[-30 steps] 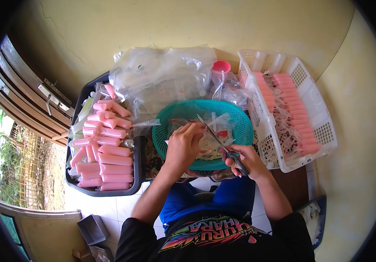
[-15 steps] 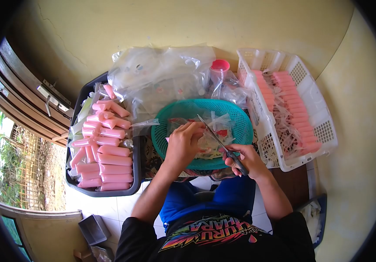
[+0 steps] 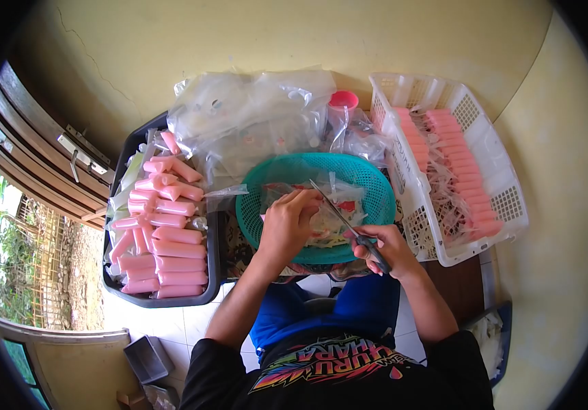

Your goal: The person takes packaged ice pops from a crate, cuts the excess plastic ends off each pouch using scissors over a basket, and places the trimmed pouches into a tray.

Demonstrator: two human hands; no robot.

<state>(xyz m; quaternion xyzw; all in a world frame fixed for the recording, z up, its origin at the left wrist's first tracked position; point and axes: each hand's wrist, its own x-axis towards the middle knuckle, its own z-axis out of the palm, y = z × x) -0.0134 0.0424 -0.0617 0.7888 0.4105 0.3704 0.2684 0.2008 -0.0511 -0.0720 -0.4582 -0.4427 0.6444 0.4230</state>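
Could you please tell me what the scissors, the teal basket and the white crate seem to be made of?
Scissors: probably metal blades, thin and grey, with dark handles that may be plastic.
Teal basket: most likely plastic, smooth and evenly coloured, with regular small holes.
White crate: apparently rigid plastic with a slight sheen, judging by its grid-pierced walls.

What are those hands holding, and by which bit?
The right hand holds the scissors by the dark handles. The left hand is bunched over the basket; I can't tell whether it holds anything.
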